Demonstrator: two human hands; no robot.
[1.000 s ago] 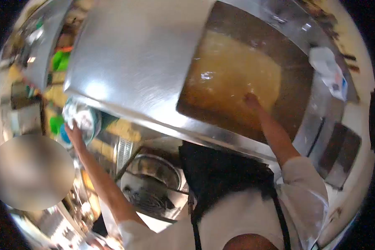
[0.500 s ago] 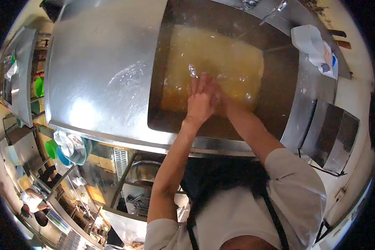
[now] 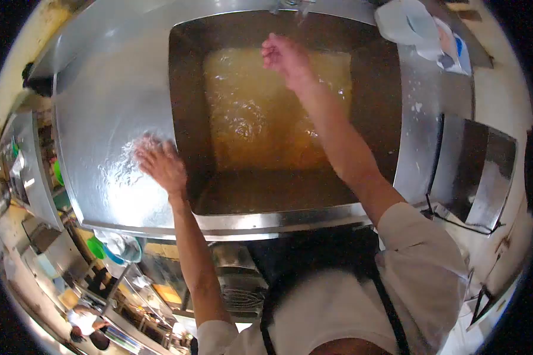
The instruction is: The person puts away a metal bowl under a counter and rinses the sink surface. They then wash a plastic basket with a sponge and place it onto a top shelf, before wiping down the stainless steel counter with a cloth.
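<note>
My left hand (image 3: pixel 161 164) is over the wet steel drainboard (image 3: pixel 100 112), left of the sink, with its fingers spread and slightly blurred. Thin water glistens on the metal around the fingertips. My right hand (image 3: pixel 285 58) is above the far part of the deep sink (image 3: pixel 186 118), fingers curled in and nothing showing in them. Below it, cloudy yellowish water (image 3: pixel 243 112) ripples in the basin. A metal tap (image 3: pixel 291 5) is partly cut off at the top edge, just beyond the right hand.
A white plastic jug (image 3: pixel 404 22) stands on the sink's far right corner. To the right is a steel box-like unit (image 3: pixel 474 171) with a dark cable. Bowls and shelves fill the lower left, where another person (image 3: pixel 84 320) stands far off.
My hands, together over the water before, have come apart. The left has moved left to the drainboard; the right has reached farther out toward the tap. The view has shifted.
</note>
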